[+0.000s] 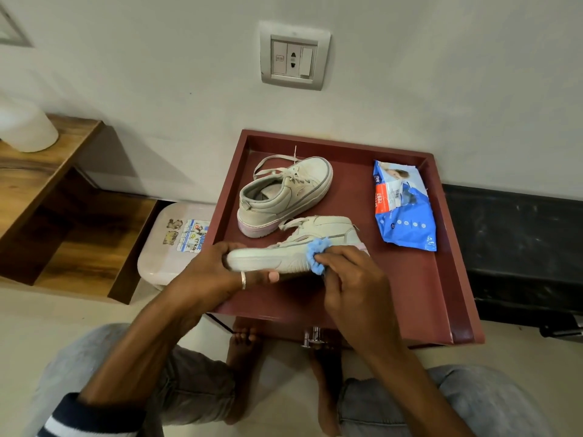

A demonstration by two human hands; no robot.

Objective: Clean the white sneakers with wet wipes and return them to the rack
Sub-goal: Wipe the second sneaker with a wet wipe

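- You are partway through the near sneaker (pixel 268 261). It sits at the front of the red desk (pixel 410 294), tipped so its sole edge faces you.
- Your left grip (pixel 220 272) is closed round the toe end and steadies the shoe.
- Your right grip (pixel 350 279) pinches a bunched blue wipe (pixel 317 253) and presses it against the side wall of the sole, toward the heel half.
- The far sneaker (pixel 284 197) stands upright just behind, laces loose. Its upper looks greyish, so I judge it not yet wiped, though I cannot be sure.
- The wipes pack (pixel 403 206) lies on the right of the desk, apart from both shoes.
- Left to do, as I read it: finish this shoe, clean the other, then return both to the rack.
- The near sneaker's far side and underside are hidden, and I cannot tell whether the pack's flap is open.
- No rack is plainly identifiable. The wooden shelf (pixel 63 216) at the left may be it.
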